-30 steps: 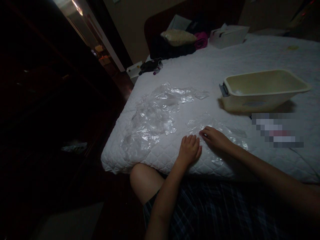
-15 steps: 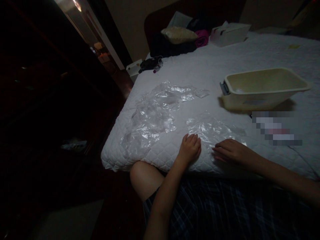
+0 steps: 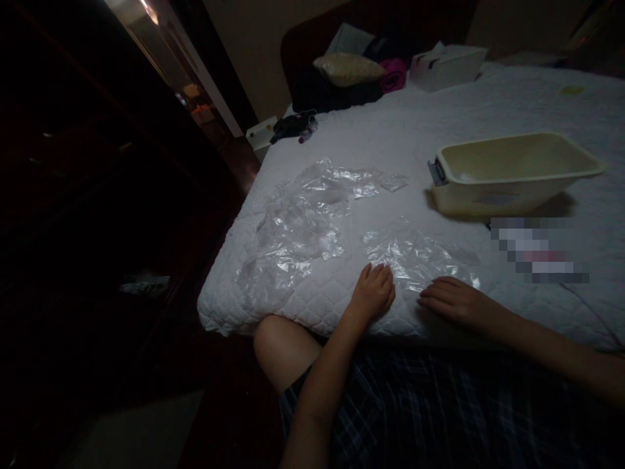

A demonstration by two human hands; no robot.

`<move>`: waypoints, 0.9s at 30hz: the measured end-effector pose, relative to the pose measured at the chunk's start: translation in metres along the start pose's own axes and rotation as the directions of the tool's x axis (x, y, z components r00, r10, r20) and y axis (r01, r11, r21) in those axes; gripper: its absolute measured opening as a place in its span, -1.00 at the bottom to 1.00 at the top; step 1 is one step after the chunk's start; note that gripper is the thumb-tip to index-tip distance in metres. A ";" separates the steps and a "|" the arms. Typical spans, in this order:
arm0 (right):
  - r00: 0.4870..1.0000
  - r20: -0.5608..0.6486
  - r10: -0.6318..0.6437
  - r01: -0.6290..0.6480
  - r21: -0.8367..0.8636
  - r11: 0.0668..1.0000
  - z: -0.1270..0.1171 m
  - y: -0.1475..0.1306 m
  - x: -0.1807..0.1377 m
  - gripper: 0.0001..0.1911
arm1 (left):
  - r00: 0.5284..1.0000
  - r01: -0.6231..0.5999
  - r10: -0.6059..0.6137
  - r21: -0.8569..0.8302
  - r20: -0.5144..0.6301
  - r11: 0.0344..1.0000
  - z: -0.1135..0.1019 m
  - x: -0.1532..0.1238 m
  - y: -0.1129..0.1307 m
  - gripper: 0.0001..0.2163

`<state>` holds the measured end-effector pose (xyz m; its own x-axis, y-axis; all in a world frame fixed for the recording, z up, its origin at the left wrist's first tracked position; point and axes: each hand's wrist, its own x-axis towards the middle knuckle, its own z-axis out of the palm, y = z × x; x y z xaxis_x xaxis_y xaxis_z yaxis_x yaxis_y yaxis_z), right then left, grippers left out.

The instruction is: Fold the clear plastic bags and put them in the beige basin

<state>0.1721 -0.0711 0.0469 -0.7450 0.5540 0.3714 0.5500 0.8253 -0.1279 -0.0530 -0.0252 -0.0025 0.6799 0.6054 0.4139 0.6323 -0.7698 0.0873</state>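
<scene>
A clear plastic bag (image 3: 415, 255) lies flattened on the white quilted bed (image 3: 439, 124) near its front edge. My left hand (image 3: 374, 291) rests on the quilt at the bag's left corner, fingers together and laid flat. Palm down on the bag's near edge lies my right hand (image 3: 452, 300), fingers stretched out toward the left. A bigger crumpled heap of clear plastic bags (image 3: 303, 225) sits further left on the bed, apart from both hands.
A cream plastic tub (image 3: 512, 170) stands on the bed to the right. At the far end lie a beige pillow (image 3: 347, 68), dark and pink clothes and a white box (image 3: 446, 65). Left of the bed is dark floor and a doorway.
My right hand has slid from the bag's middle back toward the bed's front edge and to the right, pressing the plastic flat. The left hand has barely moved.
</scene>
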 end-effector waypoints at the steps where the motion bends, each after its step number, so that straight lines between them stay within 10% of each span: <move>1: 0.999 0.005 0.038 -0.038 0.027 0.999 -0.003 0.002 0.003 -0.68 | 1.000 -0.001 0.001 0.000 0.000 1.000 0.000 0.000 0.000 -0.69; 11: 0.919 0.152 0.364 -0.394 0.374 0.839 -0.026 0.023 0.039 -0.76 | 1.000 0.023 -0.023 -0.004 0.005 1.000 0.000 -0.001 0.000 -0.66; 18: 0.844 0.412 0.344 -0.525 0.501 0.688 -0.012 0.024 0.032 -0.75 | 1.000 0.007 -0.008 0.021 0.020 1.000 -0.002 -0.001 0.000 -0.68; 27: 0.861 0.258 0.439 -0.508 0.484 0.712 -0.014 0.034 0.044 -0.71 | 0.999 -0.042 0.040 0.063 0.020 0.997 0.000 -0.001 -0.002 -0.68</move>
<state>0.1633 -0.0196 0.0716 -0.4975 0.8671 0.0259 0.5878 0.3588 -0.7251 -0.0548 -0.0247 -0.0027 0.7120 0.5776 0.3992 0.6255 -0.7801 0.0131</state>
